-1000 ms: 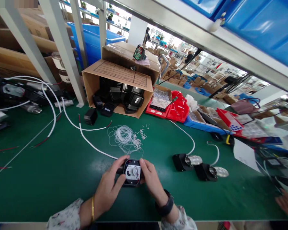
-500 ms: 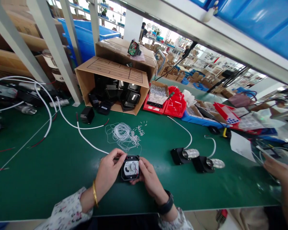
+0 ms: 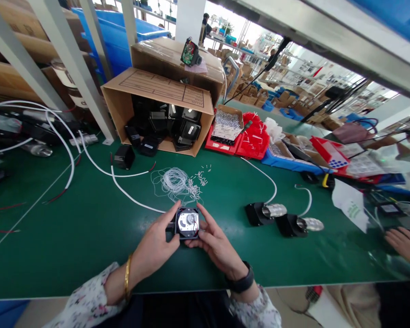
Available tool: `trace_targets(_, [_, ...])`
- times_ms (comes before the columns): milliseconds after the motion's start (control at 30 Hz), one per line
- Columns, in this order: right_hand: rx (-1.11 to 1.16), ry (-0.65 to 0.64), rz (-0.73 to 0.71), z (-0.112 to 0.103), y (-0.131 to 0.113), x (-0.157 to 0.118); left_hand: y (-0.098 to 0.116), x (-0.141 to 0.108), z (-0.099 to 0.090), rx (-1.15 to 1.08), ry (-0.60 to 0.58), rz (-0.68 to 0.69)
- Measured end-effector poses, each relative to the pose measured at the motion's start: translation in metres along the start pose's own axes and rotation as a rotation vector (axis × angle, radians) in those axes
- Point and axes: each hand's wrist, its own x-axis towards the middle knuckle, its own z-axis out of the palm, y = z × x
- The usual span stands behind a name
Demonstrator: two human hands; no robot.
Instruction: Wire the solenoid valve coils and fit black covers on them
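Between both hands is a small square black housing (image 3: pixel 187 223), its open face turned up, with a silver metal plate, a round part and thin wires inside. My left hand (image 3: pixel 157 241) is closed on its left side, index finger at the top corner and thumb at the lower one. My right hand (image 3: pixel 216 241) grips the right edge, some fingers underneath. A white cable (image 3: pixel 133 199) runs over the bench to the housing's left side; its joint is hidden by my left hand. Just beyond lie a coil of clear thin tubing (image 3: pixel 174 181) and many short white pieces (image 3: pixel 194 189).
A cardboard box (image 3: pixel 157 89) of black housings stands behind, with a loose black cover (image 3: pixel 124 156) before it. Right are two black units with clear parts (image 3: pixel 274 210), red trays (image 3: pixel 222 145) and a blue tray (image 3: pixel 290 160). A co-worker's hand (image 3: pixel 405 246) is far right.
The housing is turned a little straighter. My left hand has shifted from a pinch at its top corner to a hold along the left side; my right index finger now reaches the top corner.
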Motion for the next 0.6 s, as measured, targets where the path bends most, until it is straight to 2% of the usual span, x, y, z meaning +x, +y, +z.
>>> trace_targets(300, [-0.049,-0.021,-0.046,0.001,0.008,0.003,0.003,0.000,0.007,0.015,0.014,0.002])
trace_targets(400, [-0.126,-0.033,-0.067,-0.001,0.002,0.002,0.001,-0.001,0.009,0.033,0.038,0.011])
trace_targets(500, [-0.454,-0.075,-0.055,-0.015,-0.022,0.008,-0.008,-0.002,0.012,0.030,0.035,0.054])
trace_targets(533, [-0.600,-0.059,-0.074,-0.020,-0.034,0.015,-0.012,-0.002,0.013,0.022,0.027,0.079])
trace_targets(600, [-0.865,0.051,-0.189,-0.027,-0.059,0.036,-0.022,-0.002,0.015,0.003,0.013,0.149])
